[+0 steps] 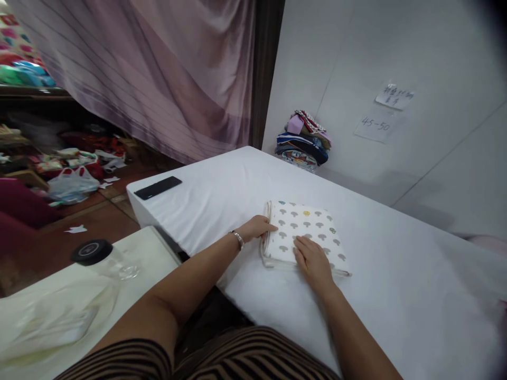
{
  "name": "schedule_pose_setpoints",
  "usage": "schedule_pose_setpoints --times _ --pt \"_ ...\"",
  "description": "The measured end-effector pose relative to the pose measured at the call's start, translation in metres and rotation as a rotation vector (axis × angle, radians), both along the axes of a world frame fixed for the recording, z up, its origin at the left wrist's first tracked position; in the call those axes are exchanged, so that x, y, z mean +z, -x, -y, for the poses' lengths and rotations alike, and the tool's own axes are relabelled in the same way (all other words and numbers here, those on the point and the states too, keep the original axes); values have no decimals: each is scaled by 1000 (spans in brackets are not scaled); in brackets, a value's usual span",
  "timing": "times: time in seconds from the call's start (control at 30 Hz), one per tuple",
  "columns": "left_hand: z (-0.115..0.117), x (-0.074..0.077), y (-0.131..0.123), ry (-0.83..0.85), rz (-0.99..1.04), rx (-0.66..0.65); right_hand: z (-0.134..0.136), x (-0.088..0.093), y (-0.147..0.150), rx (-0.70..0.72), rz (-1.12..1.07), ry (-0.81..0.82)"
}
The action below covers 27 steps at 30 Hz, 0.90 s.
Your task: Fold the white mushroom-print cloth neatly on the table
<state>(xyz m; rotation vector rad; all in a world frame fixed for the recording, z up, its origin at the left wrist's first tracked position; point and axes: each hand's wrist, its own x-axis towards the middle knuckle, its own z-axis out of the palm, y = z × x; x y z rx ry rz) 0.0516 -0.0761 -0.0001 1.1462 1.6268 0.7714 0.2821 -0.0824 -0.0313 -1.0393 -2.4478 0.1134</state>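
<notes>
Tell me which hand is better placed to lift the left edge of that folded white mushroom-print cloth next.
Probably your left hand: it's at the left edge of the folded white mushroom-print cloth, while your right hand rests on top, nearer the front edge.

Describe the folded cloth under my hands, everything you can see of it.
The cloth is white, printed with rows of mostly grey mushroom shapes, plus a few in yellow or blue-green. It looks soft, folded into a roughly square, flat stack, with layered edges showing on the left and front. It lies on the white table. The left hand touches its left edge; the right hand rests on top near the front. Its underside is hidden.
</notes>
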Motion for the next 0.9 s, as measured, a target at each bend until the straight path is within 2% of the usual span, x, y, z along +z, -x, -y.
schedule_pose_setpoints --times 0.07,0.3,0.53,0.73,0.9 --pt "6 2 -3 -5 15 -15 0 0 0 0 8 1" --pt "19 -4 -11 -5 91 91 2 0 -1 18 -20 -10" --pt "42 -6 -16 -60 158 62 3 -1 1 5 -37 12" --pt "59 -14 -23 -97 318 126 -2 2 1 -13 -107 149" --pt "60 -21 -23 -157 280 83 -14 23 20 16 -254 299"
